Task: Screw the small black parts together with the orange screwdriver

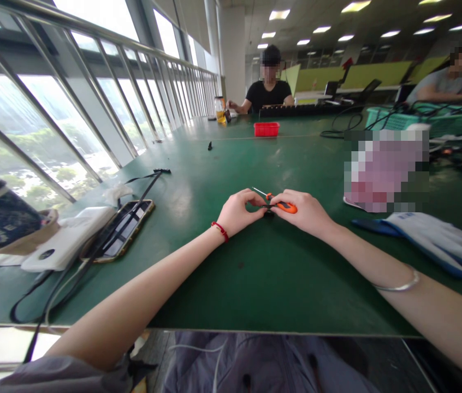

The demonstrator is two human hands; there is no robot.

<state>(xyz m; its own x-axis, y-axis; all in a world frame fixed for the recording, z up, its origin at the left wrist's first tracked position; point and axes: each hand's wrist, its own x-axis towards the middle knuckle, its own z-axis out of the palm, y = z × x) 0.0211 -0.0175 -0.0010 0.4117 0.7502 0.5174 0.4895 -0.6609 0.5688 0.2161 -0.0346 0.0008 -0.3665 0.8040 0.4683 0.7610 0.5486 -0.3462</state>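
Observation:
Over the middle of the green table (231, 295), my two hands meet at a small black part (269, 212). My left hand (241, 208) is closed, pinching the part's left side between thumb and fingers. An orange-and-black screwdriver (286, 207) lies in my right hand (302, 210), its thin metal shaft pointing up and to the left, away from the part. The thumb and fingertips of that hand also reach the black part. The part's exact kind is too small to tell, and the fingers hide some of it.
A phone (126, 232) with a black strap and a white box (67, 240) lie left. White-and-blue gloves (431, 237) lie right. Farther off are a red tray (266, 129), a small black piece (209, 146), a green basket (390, 119) with cables and a seated person (270, 93).

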